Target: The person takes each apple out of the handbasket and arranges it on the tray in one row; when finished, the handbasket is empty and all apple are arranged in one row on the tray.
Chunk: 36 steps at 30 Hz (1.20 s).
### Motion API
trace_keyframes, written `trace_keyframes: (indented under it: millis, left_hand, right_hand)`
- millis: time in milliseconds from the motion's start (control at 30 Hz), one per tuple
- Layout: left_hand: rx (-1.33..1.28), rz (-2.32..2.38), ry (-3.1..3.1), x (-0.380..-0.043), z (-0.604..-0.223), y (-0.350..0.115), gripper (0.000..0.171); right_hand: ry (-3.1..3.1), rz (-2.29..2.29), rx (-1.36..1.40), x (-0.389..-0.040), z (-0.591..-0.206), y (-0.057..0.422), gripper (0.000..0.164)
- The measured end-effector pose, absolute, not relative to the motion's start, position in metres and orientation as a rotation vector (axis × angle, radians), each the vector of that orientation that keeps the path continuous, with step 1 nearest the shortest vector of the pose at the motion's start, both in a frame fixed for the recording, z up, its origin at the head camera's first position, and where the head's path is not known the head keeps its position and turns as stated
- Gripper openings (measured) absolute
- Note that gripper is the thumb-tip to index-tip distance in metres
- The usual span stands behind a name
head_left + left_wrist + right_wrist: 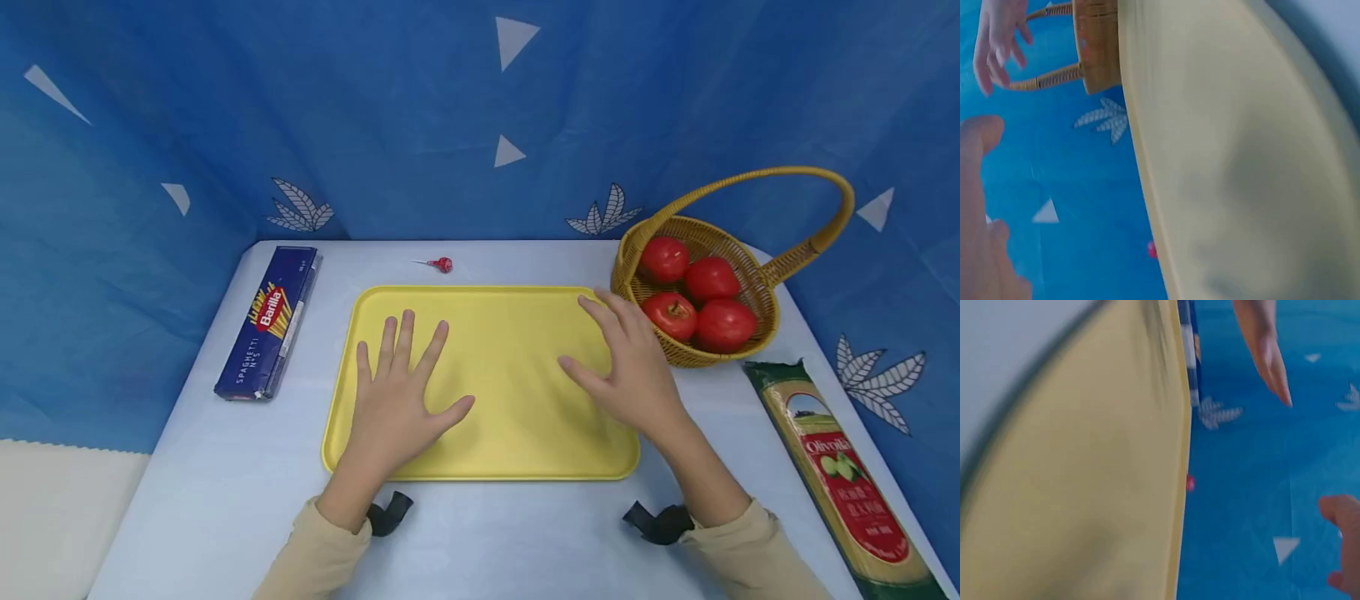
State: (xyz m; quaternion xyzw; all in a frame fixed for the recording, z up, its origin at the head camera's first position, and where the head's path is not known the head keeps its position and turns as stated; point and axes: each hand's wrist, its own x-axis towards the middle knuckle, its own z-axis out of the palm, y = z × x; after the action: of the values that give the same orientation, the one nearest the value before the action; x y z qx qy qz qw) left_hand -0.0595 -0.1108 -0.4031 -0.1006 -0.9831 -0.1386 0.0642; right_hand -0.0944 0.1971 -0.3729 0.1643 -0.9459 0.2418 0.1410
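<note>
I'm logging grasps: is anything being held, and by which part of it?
Nothing is held: the left hand and right hand are both empty above the yellow rectangular tray.

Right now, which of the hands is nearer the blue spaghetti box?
Left. The left hand is over the left part of the yellow tray, to the right of the blue spaghetti box; the right hand is over the tray's right part, farther from the box.

From my station I see the left hand [393, 408] back up, fingers spread straight, thumb out; the right hand [633, 367] angles inward, fingers slightly bent; left arm [347, 496] and right arm [711, 483] slant toward each other.
</note>
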Motion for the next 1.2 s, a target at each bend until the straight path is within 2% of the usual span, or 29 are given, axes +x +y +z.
trace_keyframes:
  millis: [267, 600, 900, 1200]
  left_hand:
    - [-0.245, -0.687, -3.06, -0.047, -0.414, -0.155, 0.109]
    - [-0.136, -1.081, -3.07, -0.03, -0.436, -0.199, 0.129]
    - [-0.092, -1.393, -3.038, -0.023, -0.46, -0.217, 0.131]
    - [-0.114, -1.363, -3.041, -0.021, -0.468, -0.224, 0.145]
  right_hand:
    - [-2.743, 1.006, 0.38, -0.119, -0.36, 0.257, 0.077]
    - [-2.953, 0.939, 0.328, -0.15, -0.361, 0.319, 0.071]
    - [-3.218, 0.799, 0.305, -0.174, -0.364, 0.336, 0.08]
    - [-3.381, 0.656, 0.351, -0.185, -0.365, 0.341, 0.089]
